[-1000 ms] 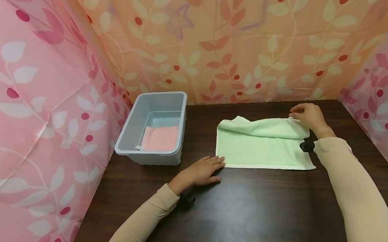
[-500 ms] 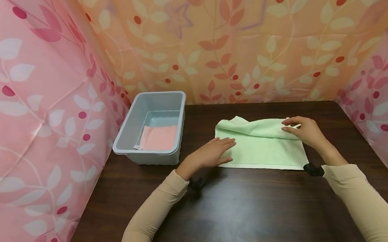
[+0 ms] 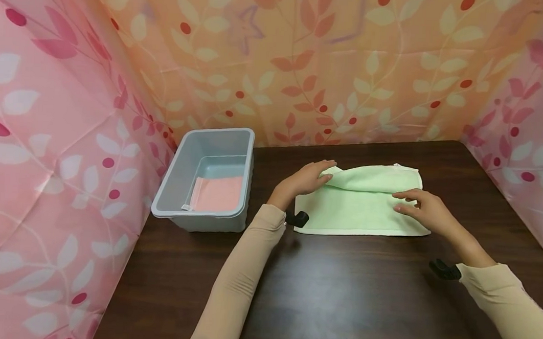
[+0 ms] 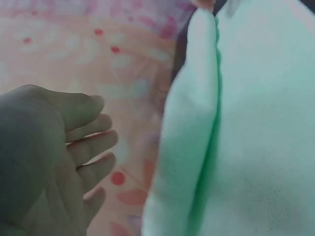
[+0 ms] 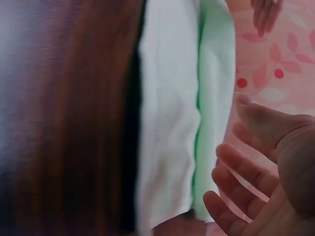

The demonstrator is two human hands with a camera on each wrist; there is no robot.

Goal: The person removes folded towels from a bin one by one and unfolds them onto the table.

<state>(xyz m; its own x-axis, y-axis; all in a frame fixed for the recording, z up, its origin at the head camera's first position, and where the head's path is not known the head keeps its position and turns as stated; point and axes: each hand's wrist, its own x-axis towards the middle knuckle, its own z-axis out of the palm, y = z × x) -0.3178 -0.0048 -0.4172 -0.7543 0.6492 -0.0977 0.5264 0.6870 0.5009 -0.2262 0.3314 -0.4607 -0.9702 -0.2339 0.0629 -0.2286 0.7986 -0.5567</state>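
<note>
A light green towel (image 3: pixel 361 215) lies on the table, its far edge folded over toward the front as a loose flap (image 3: pixel 372 179). My left hand (image 3: pixel 305 179) is over the flap's left end with fingers extended. In the left wrist view, that left hand (image 4: pixel 54 147) has its fingers spread beside the folded towel (image 4: pixel 187 123). Over the towel's right part, my right hand (image 3: pixel 423 211) hovers with thumb and fingers apart. The right wrist view shows the right hand (image 5: pixel 270 172) with loosely bent fingers, holding nothing, next to the towel edge (image 5: pixel 170 108).
Left of the towel stands a grey-blue plastic bin (image 3: pixel 169 195) with a folded pink cloth (image 3: pixel 217 193) inside. A dark wooden table (image 3: pixel 338 296) carries everything. Flowered curtains (image 3: pixel 303 89) hang close behind it and on both sides.
My left hand has moved up and away from the towel's near left corner to the flap's left end. My right hand has let go of the flap's right corner and come nearer.
</note>
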